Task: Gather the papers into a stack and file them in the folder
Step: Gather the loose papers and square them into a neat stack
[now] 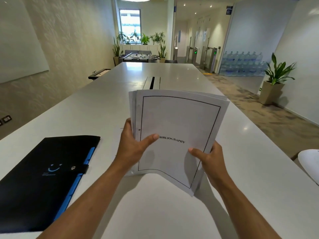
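a long white table (172, 213) fills the view, running away toward a window and potted plants. on its near left lies the black folder (43, 178), flat and closed, its strap snapped down and blue tab edges showing along its right side; a pale smile mark sits on the cover with small lettering beneath, too small to read. well apart from it, at centre, the stack of papers (177, 121) stands nearly upright with its lower edge at or just above the tabletop, held by 2 hands. the left hand (133, 145) grips the left margin, thumb across the front sheet, and the right hand (210, 157) clasps the lower right edge the same way. the sheets look light and limp: the top page bows forward and the far corners fan unevenly, so they will likely slide against one another unless pinched on both side edges and tapped square. the front page carries a thin black border, the word "bibliography" in capitals, and a punched hole (139, 129) near the left margin.
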The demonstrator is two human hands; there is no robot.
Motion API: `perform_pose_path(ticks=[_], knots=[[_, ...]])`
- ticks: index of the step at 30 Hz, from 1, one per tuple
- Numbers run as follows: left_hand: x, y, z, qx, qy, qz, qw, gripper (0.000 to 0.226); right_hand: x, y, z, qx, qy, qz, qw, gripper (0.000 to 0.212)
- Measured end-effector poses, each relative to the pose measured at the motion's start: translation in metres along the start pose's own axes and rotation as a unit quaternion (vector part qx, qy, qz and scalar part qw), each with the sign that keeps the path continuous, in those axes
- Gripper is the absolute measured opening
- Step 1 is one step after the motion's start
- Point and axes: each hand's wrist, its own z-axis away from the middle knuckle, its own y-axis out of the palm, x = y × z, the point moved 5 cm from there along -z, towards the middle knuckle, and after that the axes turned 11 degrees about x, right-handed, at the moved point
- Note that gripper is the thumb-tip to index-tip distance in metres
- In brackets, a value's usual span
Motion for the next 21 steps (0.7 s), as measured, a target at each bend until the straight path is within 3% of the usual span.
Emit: perform_pose_path(ticks=[7, 12, 16, 21], knots=[[-0.007, 0.005, -0.005, -0.041, 0.019, 0.02, 0.999, 0.029, 0.012, -0.001, -0.007, -0.046, -0.041, 0.014, 0.998, 0.033], [-0.017, 0.011, 0.002, -0.078, 0.038, 0.011, 0.996, 0.025, 0.027, 0.004, 0.0, -0.097, -0.103, 0.034, 0.989, 0.033], [-0.033, 0.007, 0.002, -0.099, 0.08, 0.004, 0.992, 0.024, 0.039, 0.0, 0.001, -0.094, -0.143, 0.047, 0.984, 0.04], [-0.001, 0.021, 0.024, -0.093, 0.011, 0.023, 0.995, 0.033, 0.008, 0.007, 0.015, -0.104, -0.098, 0.069, 0.987, 0.043]])
